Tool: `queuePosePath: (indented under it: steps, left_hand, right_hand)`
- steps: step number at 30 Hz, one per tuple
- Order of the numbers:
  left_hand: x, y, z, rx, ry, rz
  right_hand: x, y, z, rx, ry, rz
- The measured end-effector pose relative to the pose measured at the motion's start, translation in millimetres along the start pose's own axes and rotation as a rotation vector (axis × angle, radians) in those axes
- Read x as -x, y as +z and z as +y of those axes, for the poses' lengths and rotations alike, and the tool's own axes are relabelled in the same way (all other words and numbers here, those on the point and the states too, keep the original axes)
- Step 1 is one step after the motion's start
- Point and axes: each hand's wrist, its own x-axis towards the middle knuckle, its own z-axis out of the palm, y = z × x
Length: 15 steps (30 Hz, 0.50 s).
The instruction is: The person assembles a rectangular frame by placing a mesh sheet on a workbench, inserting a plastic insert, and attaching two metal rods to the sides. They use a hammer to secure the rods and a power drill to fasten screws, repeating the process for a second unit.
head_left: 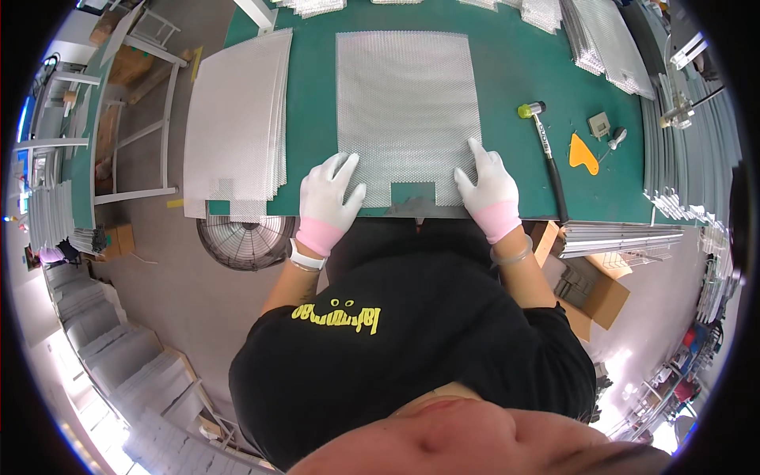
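Observation:
A silvery perforated mesh sheet (408, 111) lies flat on the green worktable (313, 119), a rectangular notch cut into its near edge. My left hand (328, 194), in a white glove with a pink cuff, rests at the sheet's near left corner with fingers apart. At the near right corner, my right hand (489, 190) wears a matching glove, its thumb and fingers spread along the sheet's side. Neither hand is wrapped round anything. To the left lies a fanned stack of similar mesh sheets (237, 119), also notched, slightly overhanging the table's near edge.
On the right lie a hammer (546, 146) with a black grip, a yellow scraper (583, 153) and a small grey device (598, 124). More mesh sheets (606, 43) are piled at the far right. Below the table stand a round fan (247, 240) and an open cardboard box (606, 297).

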Motion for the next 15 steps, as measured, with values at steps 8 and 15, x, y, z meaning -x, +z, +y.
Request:
queuePosePath:
  steps: [8,15]
  left_hand:
    - [-1,-8,12,-0.082,-0.071,-0.035]
    - [-3,-5,1,-0.174,0.017,-0.045]
  right_hand:
    - [-3,-9,-9,0.056,0.07,-0.09]
    - [-15,-35,-10,0.175,0.012,-0.194]
